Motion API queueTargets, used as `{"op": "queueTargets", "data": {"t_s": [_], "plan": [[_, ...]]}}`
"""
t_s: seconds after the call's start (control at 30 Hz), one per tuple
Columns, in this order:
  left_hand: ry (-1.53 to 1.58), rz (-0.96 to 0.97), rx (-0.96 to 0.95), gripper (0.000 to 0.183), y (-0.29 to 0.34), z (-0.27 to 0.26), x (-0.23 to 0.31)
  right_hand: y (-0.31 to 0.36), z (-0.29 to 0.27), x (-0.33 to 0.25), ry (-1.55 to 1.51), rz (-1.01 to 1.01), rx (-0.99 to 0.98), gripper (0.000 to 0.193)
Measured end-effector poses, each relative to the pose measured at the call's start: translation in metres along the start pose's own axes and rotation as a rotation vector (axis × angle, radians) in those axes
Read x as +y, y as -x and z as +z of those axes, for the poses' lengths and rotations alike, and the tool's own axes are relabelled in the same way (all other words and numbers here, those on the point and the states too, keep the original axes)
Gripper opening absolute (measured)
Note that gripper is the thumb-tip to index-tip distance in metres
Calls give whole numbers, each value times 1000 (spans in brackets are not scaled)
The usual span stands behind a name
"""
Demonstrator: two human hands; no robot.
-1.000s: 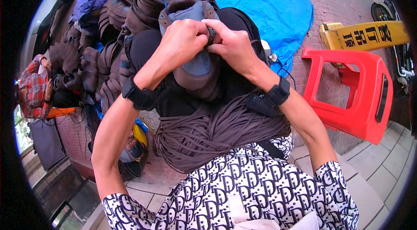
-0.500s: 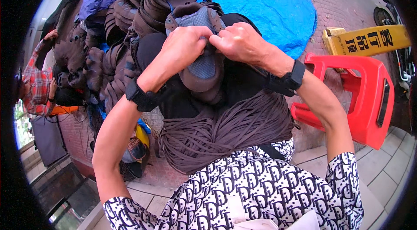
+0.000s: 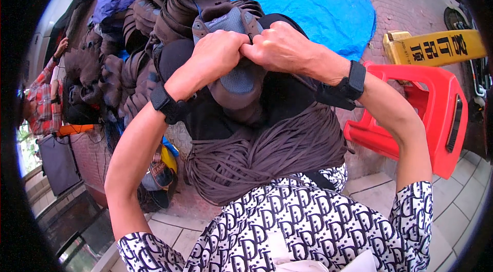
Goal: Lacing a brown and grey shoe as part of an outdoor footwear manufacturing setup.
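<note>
In front of me a grey-brown shoe upper (image 3: 237, 81) with a blue-grey mesh tongue rests between my dark-clad knees, its toe pointing toward me. Over its lacing area, my left hand (image 3: 218, 52) and my right hand (image 3: 281, 46) are both closed in a pinch, nearly touching. A short dark bit of shoelace shows between the fingertips; the rest is hidden by my fingers. A thick bundle of grey-brown shoelaces (image 3: 267, 151) lies spread across my lap. Black bands circle both wrists.
Stacked shoe uppers (image 3: 172, 18) heap up at the far left, beside a person in a checked shirt (image 3: 45, 100). A blue tarp (image 3: 318, 15) covers ground ahead. To the right stand a red plastic stool (image 3: 436, 113) and a yellow sign (image 3: 436, 49).
My right elbow and forearm have swung slightly outward to the right. My hands stay pinched together over the upper. At the left, the other person's arm has shifted a little.
</note>
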State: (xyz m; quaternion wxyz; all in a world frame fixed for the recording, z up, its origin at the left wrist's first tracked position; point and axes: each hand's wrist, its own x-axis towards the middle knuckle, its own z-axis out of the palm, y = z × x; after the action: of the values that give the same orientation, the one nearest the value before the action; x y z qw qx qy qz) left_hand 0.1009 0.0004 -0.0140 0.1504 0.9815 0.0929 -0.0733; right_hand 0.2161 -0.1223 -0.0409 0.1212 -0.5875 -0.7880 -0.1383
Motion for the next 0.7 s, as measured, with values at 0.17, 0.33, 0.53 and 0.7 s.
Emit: {"op": "queueTargets", "data": {"t_s": [0.17,0.33,0.53,0.7], "plan": [[-50,-68,-17,17,4,0,6,5,7,2,-42,-9,121,6],[178,31,-35,15,5,-11,-4,5,3,3,-79,23,218,8],[504,1,-171,14,8,-17,-3,5,1,4,-57,105,266,8],[370,19,-63,14,13,-12,-3,2,-7,1,-26,104,223,8]]}}
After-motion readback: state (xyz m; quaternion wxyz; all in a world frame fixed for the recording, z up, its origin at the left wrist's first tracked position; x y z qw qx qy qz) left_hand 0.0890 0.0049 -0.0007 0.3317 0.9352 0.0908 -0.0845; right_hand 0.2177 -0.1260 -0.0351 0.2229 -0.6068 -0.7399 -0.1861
